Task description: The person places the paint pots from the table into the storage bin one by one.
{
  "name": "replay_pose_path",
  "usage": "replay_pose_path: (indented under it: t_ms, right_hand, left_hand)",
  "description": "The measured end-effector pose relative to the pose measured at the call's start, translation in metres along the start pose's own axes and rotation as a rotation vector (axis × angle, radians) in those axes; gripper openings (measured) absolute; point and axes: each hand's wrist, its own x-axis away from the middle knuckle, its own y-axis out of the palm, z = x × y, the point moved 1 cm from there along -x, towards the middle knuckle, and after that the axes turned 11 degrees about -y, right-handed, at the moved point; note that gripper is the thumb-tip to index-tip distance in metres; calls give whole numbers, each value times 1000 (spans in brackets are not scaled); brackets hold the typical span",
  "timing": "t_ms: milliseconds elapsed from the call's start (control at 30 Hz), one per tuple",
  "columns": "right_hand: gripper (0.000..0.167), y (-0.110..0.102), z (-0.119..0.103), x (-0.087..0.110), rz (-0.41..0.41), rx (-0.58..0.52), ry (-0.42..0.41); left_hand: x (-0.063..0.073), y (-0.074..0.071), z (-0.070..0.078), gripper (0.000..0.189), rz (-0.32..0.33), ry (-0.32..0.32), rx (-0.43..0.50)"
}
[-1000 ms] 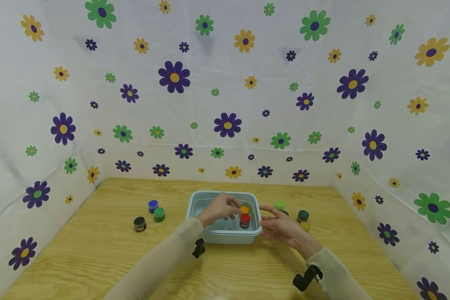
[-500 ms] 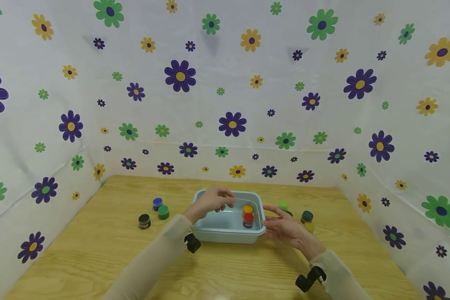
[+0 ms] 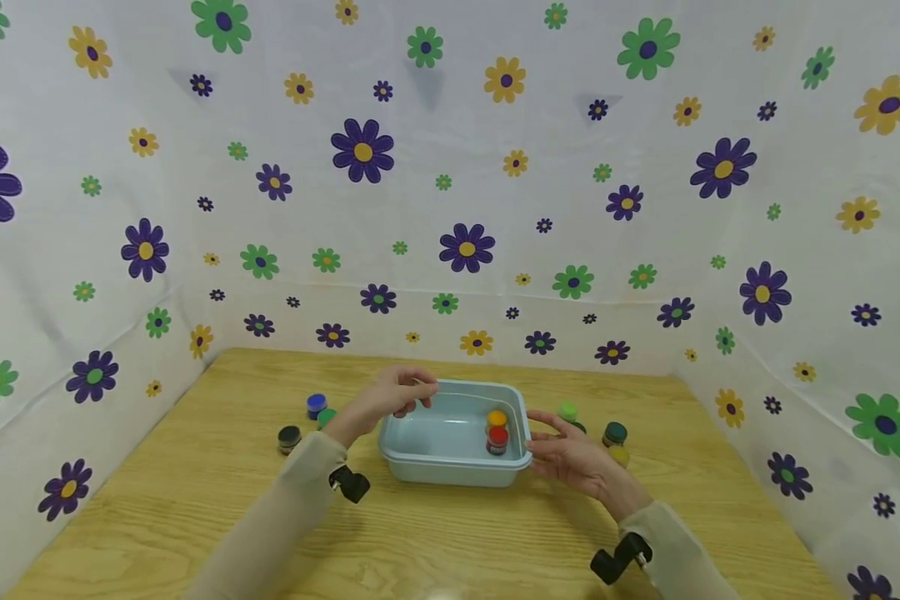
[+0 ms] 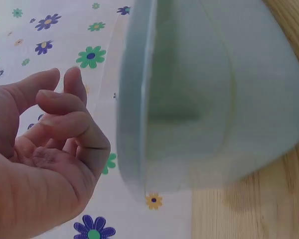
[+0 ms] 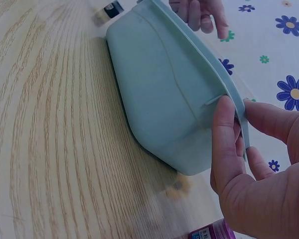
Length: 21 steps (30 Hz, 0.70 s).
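Observation:
A pale blue plastic tub point(image 3: 450, 473) stands on the table, with a red paint jar point(image 3: 497, 440) and an orange-lidded jar point(image 3: 497, 418) inside at its right end. My right hand point(image 3: 577, 458) pinches the tub's right rim; in the right wrist view the thumb is on one side of the edge and fingers on the other. Over the tub's left rim hovers my left hand point(image 3: 390, 396), its fingers loosely bent. Nothing lies between those fingers in the left wrist view, where the hand point(image 4: 55, 144) is apart from the tub wall point(image 4: 199, 99).
Left of the tub are a blue jar point(image 3: 317, 406), a green jar point(image 3: 326, 417) partly behind the left hand, and a black jar point(image 3: 288, 438). Right of it stand a light green jar point(image 3: 567, 412), a dark green jar point(image 3: 614, 433) and a yellow jar point(image 3: 618, 455). Flowered cloth surrounds the table.
My left hand has risen from beside the red and orange jars and moved left to the tub's left rim. My right hand stays at the right rim. The camera view has shifted slightly.

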Motion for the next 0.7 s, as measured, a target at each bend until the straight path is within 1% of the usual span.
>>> replay_pose_path:
  t_ms: [133, 267, 367, 567, 700]
  right_hand:
    - [69, -1, 0, -2, -3, -8, -4]
    - [69, -1, 1, -3, -11, -14, -2]
    - [69, -1, 3, -2, -19, -17, -2]
    - [67, -1, 2, -2, -13, -15, -6]
    - [68, -2, 2, -1, -24, -11, -13]
  left_hand:
    - [7, -12, -4, 27, -3, 3, -13]
    - [12, -22, -10, 24, -54, 18, -35]
    - [15, -29, -15, 25, -83, 18, -56]
    - [20, -43, -24, 31, -102, 15, -78]
    - [22, -54, -31, 37, -117, -1, -92]
